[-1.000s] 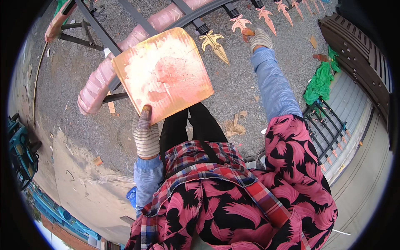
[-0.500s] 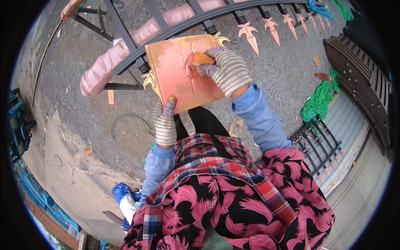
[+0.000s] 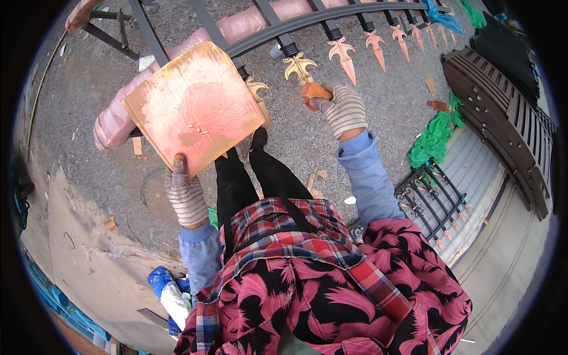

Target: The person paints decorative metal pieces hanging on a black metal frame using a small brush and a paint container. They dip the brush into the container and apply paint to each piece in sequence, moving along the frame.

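My left hand (image 3: 186,195), in a striped glove, grips the near corner of a square board (image 3: 195,112) smeared with wet pink-copper paint. In my gloved right hand (image 3: 343,109) is an orange-brown sponge (image 3: 315,94), its tip coated with copper paint. The sponge is at the lower end of a gold-coloured spear finial (image 3: 299,68) on a dark metal fence panel (image 3: 284,29); whether they touch I cannot tell. Another gold finial (image 3: 257,92) stands partly behind the board. To the right, finials such as this one (image 3: 342,58) are copper-pink.
A pink plastic-wrapped beam (image 3: 112,121) supports the panel. At right lie green netting (image 3: 431,142), a small scrolled railing (image 3: 435,198) and stacked dark brown metal sections (image 3: 503,118). A blue and white bag (image 3: 171,296) lies at lower left.
My right hand has taken the sponge off the board and moved right to the gold finial. My left hand has shifted left with the board, which is now turned and tilted.
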`<state>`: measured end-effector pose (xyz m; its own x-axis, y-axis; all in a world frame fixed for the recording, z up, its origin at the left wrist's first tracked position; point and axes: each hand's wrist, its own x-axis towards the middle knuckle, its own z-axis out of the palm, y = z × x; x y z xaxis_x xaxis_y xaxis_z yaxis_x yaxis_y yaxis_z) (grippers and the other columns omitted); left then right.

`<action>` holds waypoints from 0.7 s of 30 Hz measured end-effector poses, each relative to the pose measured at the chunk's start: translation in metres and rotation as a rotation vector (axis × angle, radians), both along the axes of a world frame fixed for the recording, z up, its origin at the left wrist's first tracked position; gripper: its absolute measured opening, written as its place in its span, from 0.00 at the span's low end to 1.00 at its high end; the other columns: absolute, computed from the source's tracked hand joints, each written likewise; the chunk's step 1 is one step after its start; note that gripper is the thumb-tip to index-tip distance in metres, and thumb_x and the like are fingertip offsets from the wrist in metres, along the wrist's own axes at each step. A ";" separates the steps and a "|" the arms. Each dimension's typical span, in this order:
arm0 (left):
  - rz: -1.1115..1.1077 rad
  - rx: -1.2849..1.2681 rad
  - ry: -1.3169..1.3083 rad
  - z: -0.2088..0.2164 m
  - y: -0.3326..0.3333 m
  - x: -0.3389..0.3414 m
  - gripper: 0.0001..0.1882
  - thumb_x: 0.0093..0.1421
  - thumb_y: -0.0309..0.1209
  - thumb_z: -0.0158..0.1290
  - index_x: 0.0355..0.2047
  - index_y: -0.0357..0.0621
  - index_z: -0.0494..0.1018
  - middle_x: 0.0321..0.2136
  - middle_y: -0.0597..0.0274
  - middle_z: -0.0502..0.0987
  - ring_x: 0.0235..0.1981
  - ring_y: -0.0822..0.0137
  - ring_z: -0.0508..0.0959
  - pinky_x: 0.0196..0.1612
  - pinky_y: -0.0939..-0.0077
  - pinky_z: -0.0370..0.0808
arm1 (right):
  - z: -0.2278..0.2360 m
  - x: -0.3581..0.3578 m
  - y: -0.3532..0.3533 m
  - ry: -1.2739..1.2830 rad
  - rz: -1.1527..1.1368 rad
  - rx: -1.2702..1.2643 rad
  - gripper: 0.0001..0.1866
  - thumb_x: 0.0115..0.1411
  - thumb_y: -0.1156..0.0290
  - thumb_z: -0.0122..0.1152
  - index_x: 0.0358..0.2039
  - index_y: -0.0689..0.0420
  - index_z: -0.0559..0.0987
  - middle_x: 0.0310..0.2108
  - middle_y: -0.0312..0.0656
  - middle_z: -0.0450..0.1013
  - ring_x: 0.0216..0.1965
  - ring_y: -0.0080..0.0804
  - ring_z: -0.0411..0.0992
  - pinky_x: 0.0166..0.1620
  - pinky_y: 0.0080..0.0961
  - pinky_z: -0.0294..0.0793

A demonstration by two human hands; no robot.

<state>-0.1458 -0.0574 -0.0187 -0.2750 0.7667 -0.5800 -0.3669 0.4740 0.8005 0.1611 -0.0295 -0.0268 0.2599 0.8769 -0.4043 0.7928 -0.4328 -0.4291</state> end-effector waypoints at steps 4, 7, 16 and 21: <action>0.042 0.024 -0.108 0.005 0.003 -0.003 0.22 0.53 0.33 0.50 0.45 0.31 0.63 0.42 0.58 0.67 0.44 0.68 0.66 0.50 0.75 0.61 | -0.043 0.021 0.035 -0.258 0.051 -0.002 0.19 0.42 0.59 0.61 0.32 0.59 0.75 0.29 0.48 0.72 0.33 0.44 0.71 0.36 0.34 0.69; -0.021 -0.045 -0.043 0.009 0.001 -0.003 0.22 0.54 0.31 0.49 0.47 0.31 0.61 0.45 0.57 0.66 0.47 0.66 0.65 0.53 0.71 0.59 | -0.066 0.014 0.047 -0.395 0.145 -0.116 0.17 0.43 0.61 0.61 0.32 0.58 0.75 0.28 0.48 0.72 0.32 0.44 0.70 0.35 0.34 0.69; -0.026 -0.021 0.019 0.014 0.003 -0.006 0.25 0.51 0.40 0.51 0.44 0.36 0.64 0.37 0.61 0.70 0.33 0.72 0.70 0.26 0.84 0.65 | -0.035 0.022 -0.002 -0.246 0.082 -0.269 0.14 0.43 0.63 0.62 0.29 0.58 0.75 0.28 0.47 0.71 0.32 0.44 0.70 0.36 0.33 0.69; -0.038 0.033 -0.076 0.009 0.002 -0.007 0.25 0.51 0.38 0.51 0.46 0.35 0.62 0.40 0.59 0.69 0.39 0.69 0.69 0.39 0.78 0.66 | -0.059 0.005 0.046 -0.408 0.132 0.019 0.16 0.42 0.62 0.62 0.30 0.57 0.75 0.29 0.49 0.71 0.33 0.45 0.70 0.36 0.34 0.69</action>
